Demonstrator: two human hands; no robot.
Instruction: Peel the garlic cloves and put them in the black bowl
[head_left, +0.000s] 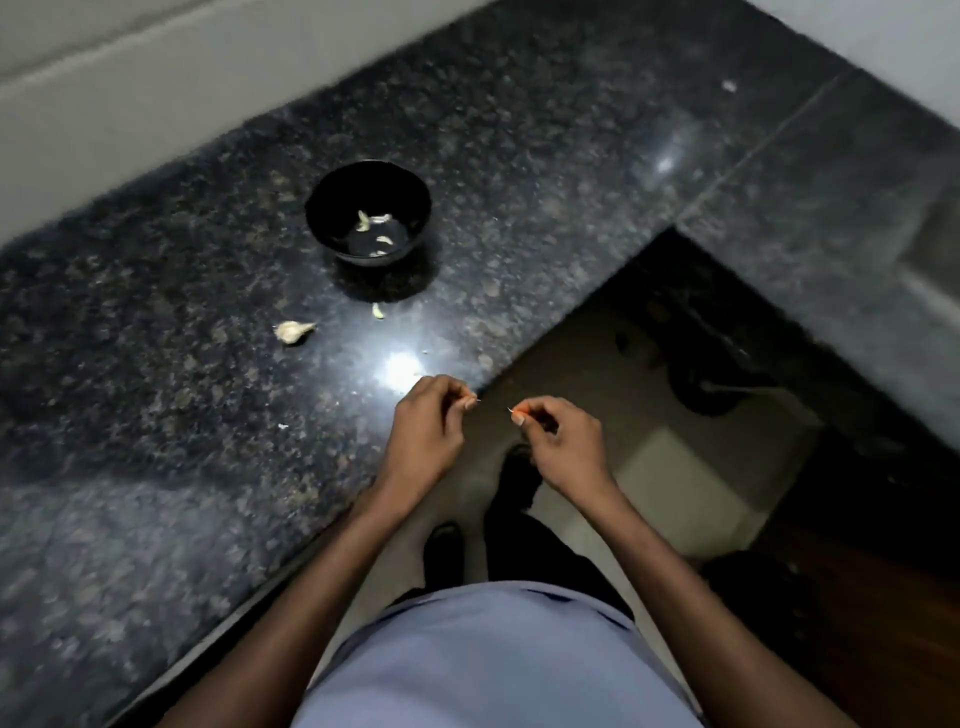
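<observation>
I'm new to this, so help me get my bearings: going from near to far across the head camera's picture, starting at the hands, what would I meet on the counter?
Hands, left and right → garlic bulb piece → small loose clove → black bowl holding peeled cloves → wall.

Dark speckled granite counter (156, 364), L-shaped, glare spot near edge. Grey wall (130, 93) behind. Pale floor tile (675, 483) below, black shoes (444, 551).

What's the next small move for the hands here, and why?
Probably finish stripping the bit pinched in the left hand and right hand, then carry it to the black bowl. Both hands pinch something small at the counter edge; whether it is clove or skin is unclear. The bowl holds several cloves.
</observation>
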